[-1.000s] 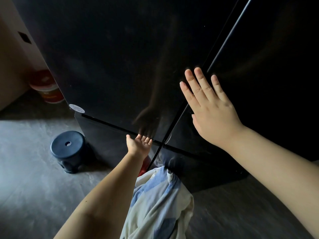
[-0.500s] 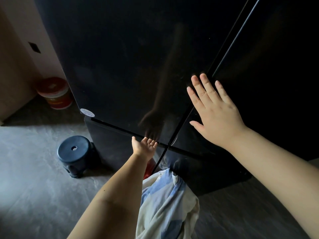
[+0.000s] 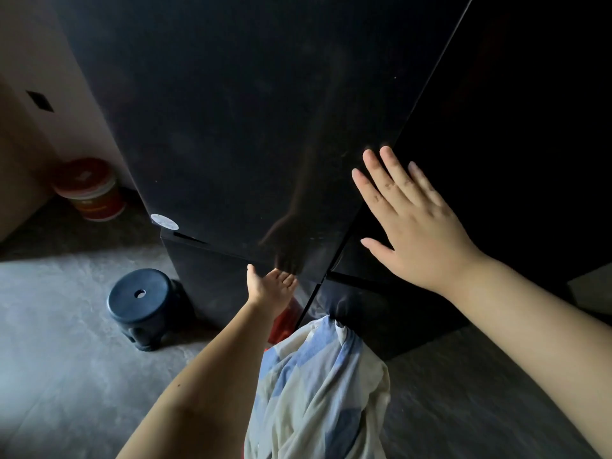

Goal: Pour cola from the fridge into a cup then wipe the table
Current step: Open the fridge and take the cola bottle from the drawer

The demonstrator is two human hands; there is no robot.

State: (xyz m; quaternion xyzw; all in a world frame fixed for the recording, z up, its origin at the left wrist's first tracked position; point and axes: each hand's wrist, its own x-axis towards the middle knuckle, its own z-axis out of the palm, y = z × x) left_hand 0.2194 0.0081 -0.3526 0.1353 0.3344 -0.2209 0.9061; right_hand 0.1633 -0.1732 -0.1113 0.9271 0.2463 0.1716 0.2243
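fridge (image 3: 212, 279): big glossy black one, most of the view from 10 round to 3 o'clock is taken up by it, so it's right in front of the person.
left door (image 3: 248, 111): seems to be sat slightly forward of the right door (image 3: 513, 127) along the seam, which runs from 1 o'clock down to the middle.
left hand (image 3: 270, 286): found just under the middle, about 6 o'clock. The palm is turned up and the thumb stuck out. The fingertips are brought right to the bottom edge of the left door; whether they're hooked under it can't be told tbh.
right hand (image 3: 420, 226): at 3 o'clock, laid flat on the right door just beside the seam. The fingers are straight and spread wide, nothing held.
sticker (image 3: 164, 221): small, round, pale, stuck on the left door's bottom corner at 9 o'clock.
stool (image 3: 142, 299): dark blue, with a hole in the top, parked on the grey floor (image 3: 66, 359) at 8 o'clock, just beside the fridge.
bucket (image 3: 91, 190): red and white, tucked by the wall at 9 o'clock.
cloth (image 3: 318, 392): pale with blue checks, seen at 6 o'clock beside the left forearm.
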